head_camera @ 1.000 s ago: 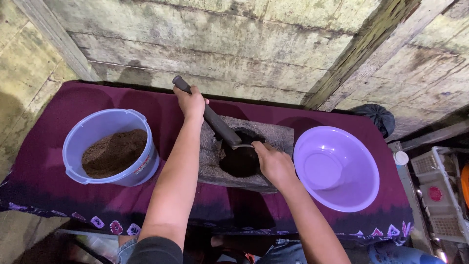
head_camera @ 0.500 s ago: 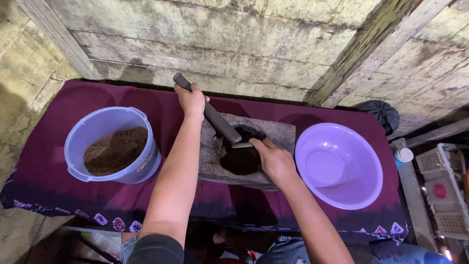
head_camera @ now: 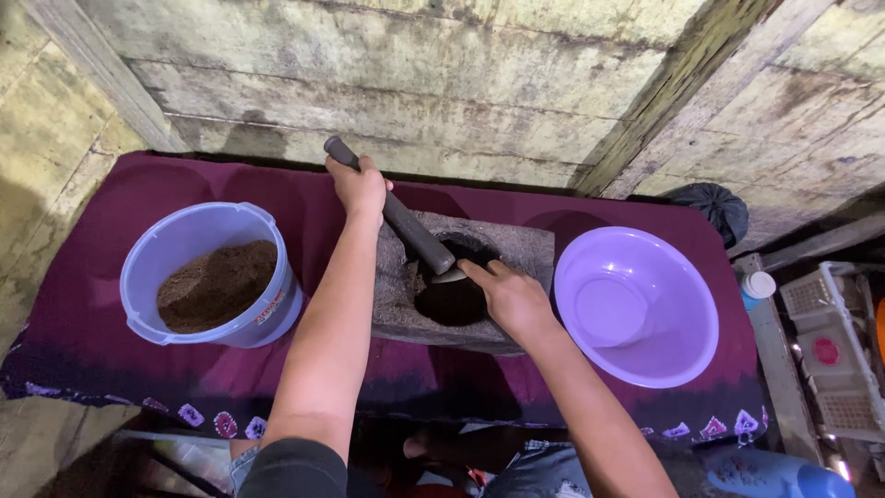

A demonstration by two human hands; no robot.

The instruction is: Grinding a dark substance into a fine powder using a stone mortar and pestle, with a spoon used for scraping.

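A grey stone mortar block (head_camera: 516, 254) sits in the middle of a dark purple cloth (head_camera: 101, 240). My left hand (head_camera: 359, 187) grips the upper part of a long dark pestle (head_camera: 415, 235), which slants down into the mortar's dark hollow (head_camera: 452, 300). My right hand (head_camera: 512, 297) rests on the near right edge of the hollow, fingers reaching into it; what the fingers touch is hidden in the shadow.
A pale blue bucket (head_camera: 175, 249) with brown powder (head_camera: 217, 286) stands at the left. An empty lilac basin (head_camera: 636, 309) stands at the right. Behind is a weathered wooden wall (head_camera: 415, 83). White crates (head_camera: 834, 350) and a small white-capped bottle (head_camera: 758, 288) are at the far right.
The view has shifted slightly. My left hand keeps hold of the pestle and my right hand stays at the mortar's hollow, fingers moved a little further in.
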